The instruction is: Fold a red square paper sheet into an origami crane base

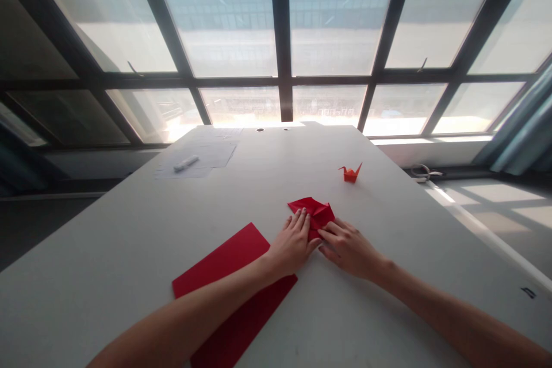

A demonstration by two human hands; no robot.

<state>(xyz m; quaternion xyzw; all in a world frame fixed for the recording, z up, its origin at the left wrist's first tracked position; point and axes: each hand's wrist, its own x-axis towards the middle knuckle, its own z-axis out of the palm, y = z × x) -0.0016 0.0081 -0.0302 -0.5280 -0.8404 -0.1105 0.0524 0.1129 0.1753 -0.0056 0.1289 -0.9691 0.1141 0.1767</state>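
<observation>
A piece of red folded paper (317,211), partly creased and raised in the middle, lies on the white table in front of me. My left hand (295,241) rests on its left side, fingers stretched flat over the paper and thumb near the lower edge. On the right side, my right hand (347,244) has its fingers bent at the paper's lower right edge, index finger and thumb close together there. The paper's lower part is mostly hidden by both hands. Under my left forearm lies a larger red sheet (224,261), flat on the table.
An orange-red origami crane (351,174) stands beyond my right hand. Several white sheets (219,155) lie at the far left of the white table (142,230), with a white pen-like object (186,163) on them. Large windows rise behind the table's far edge.
</observation>
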